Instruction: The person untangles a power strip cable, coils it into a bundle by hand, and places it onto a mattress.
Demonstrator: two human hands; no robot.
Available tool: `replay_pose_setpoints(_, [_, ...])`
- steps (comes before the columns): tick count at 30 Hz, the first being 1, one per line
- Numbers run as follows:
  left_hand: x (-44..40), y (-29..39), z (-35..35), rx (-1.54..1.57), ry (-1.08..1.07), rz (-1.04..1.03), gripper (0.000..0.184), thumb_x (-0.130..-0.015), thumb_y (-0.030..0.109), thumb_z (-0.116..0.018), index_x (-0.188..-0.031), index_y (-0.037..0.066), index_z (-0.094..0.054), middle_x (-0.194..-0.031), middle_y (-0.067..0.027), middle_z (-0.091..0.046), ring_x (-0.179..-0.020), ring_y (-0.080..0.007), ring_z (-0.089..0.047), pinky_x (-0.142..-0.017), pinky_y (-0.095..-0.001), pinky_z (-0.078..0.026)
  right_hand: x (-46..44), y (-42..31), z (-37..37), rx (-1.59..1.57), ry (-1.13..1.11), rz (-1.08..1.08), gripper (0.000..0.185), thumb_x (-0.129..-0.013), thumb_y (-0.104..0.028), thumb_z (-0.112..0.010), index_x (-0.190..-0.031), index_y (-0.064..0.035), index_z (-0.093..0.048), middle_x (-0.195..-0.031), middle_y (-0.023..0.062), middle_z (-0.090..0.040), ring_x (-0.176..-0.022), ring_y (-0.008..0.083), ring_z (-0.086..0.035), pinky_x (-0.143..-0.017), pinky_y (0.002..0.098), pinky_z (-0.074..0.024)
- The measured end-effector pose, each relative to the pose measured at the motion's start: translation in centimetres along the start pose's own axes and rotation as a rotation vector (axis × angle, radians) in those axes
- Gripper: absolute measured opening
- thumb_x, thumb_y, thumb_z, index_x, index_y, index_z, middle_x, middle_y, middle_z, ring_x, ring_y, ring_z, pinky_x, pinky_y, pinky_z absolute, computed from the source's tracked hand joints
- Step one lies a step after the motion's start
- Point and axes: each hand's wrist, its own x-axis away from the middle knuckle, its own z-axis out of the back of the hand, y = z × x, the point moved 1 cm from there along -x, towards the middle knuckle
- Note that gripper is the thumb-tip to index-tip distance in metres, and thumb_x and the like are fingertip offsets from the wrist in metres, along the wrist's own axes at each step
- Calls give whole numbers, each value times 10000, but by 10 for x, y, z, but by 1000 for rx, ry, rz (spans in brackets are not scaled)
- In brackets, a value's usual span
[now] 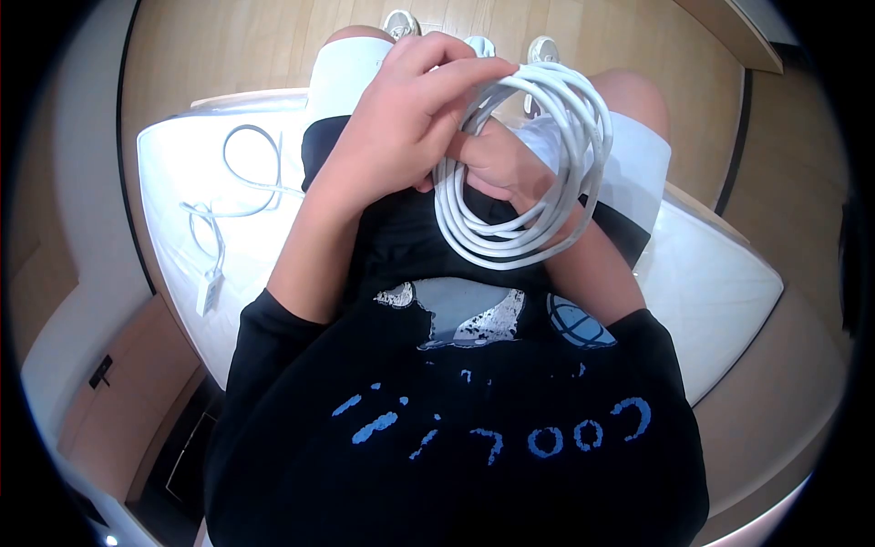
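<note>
The cord (597, 137) looks like smooth plastic with a faint sheen, and the block (209, 292) at its end, near the pad's left edge, seems to be hard plastic. The pad (706, 278) has a smooth, slightly shiny cover, whether cloth or plastic I can't tell from here. The shirt (437, 492) is matt black cloth, its print (474, 310) cracked and rough. The shorts (351, 77) are matt cloth too. The floor (228, 46) looks like wood, smooth with a soft gloss.

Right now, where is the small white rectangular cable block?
In the head view, the block lies at left on the white cushion, beside loose white cable loops.
</note>
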Motion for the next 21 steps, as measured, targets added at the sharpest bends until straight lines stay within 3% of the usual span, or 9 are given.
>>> replay_pose_setpoints(2, [-1, 2, -4, -120, 65, -106, 378, -833, -45, -627, -1177, 90, -711, -1076, -94, -645, -1013, -311, -600, -855, -381, -521, 2, -10, -2, 79, -11, -28, 218, -1042, -158, -590, -1152, 27, -623, -901, 132, -701, -743, 196, -715, -643, 294, -602])
replay_pose_setpoints(8, [7, -5, -5, -171, 45, -59, 439, -845, -71, -616, -1252, 76, -686, -1251, -138, -645, -1068, -315, -616, -929, -361, -503, 3, -21, -6, 61, 79, -147, 157, -1017, -123, -628, -1112, 1, -619, -873, 104, -660, -727, 198, -671, -622, 290, -549])
replay_pose_setpoints(11, [11, 8, -1, -142, 0, 104, 445, -827, 31, -708, -1268, 66, -669, -1339, -150, -615, -1103, -336, -602, -957, -382, -495, 1, -7, -2, -42, 191, -98, 197, -1014, -163, -645, -1131, -7, -622, -886, 89, -662, -738, 177, -667, -626, 270, -539])
replay_pose_setpoints(14, [26, 24, -8, -299, 170, -12, 500, -797, 137, -778, -1271, 37, -652, -1374, -175, -582, -1129, -365, -583, -965, -415, -487, 9, -24, -5, -50, 273, -50, 245, -1019, -226, -650, -1137, -12, -633, -907, 70, -669, -755, 146, -656, -647, 258, -536])
replay_pose_setpoints(15, [35, 33, -7, -247, 119, -20, 491, -780, 183, -802, -1216, 11, -655, -1366, -197, -557, -1148, -386, -562, -974, -437, -478, 13, -32, -2, -30, 289, -81, 269, -1023, -252, -645, -1134, -6, -637, -917, 66, -673, -760, 135, -650, -657, 261, -535])
replay_pose_setpoints(17, [57, 40, -12, -105, 18, -108, 434, -736, 268, -863, -1061, 50, -675, -1141, -132, -618, -1007, -317, -589, -864, -409, -482, 8, -24, 10, -102, 262, -22, 328, -1032, -307, -634, -1079, 17, -661, -895, 80, -679, -764, 141, -650, -672, 278, -524])
replay_pose_setpoints(18, [66, 44, -15, -66, -72, -144, 400, -723, 293, -875, -994, 69, -683, -1063, -93, -633, -953, -290, -593, -814, -394, -478, 5, -23, 16, -84, 227, 6, 382, -1067, -335, -568, -1037, 28, -682, -828, 117, -669, -820, 187, -643, -805, 358, -541])
replay_pose_setpoints(20, [78, 44, -32, -176, -113, -329, 319, -726, 295, -862, -898, 92, -685, -969, -27, -641, -873, -238, -587, -722, -360, -444, 5, -24, 18, -123, 249, 6, 350, -1063, -312, -578, -1032, 22, -678, -852, 118, -668, -811, 184, -640, -796, 362, -548])
replay_pose_setpoints(21, [82, 45, -38, -262, -116, -357, 252, -718, 217, -839, -881, 86, -698, -958, -4, -647, -870, -203, -585, -696, -333, -433, 5, -23, 17, -133, 283, 12, 342, -1064, -308, -577, -1039, 20, -674, -866, 118, -670, -810, 186, -641, -795, 365, -550])
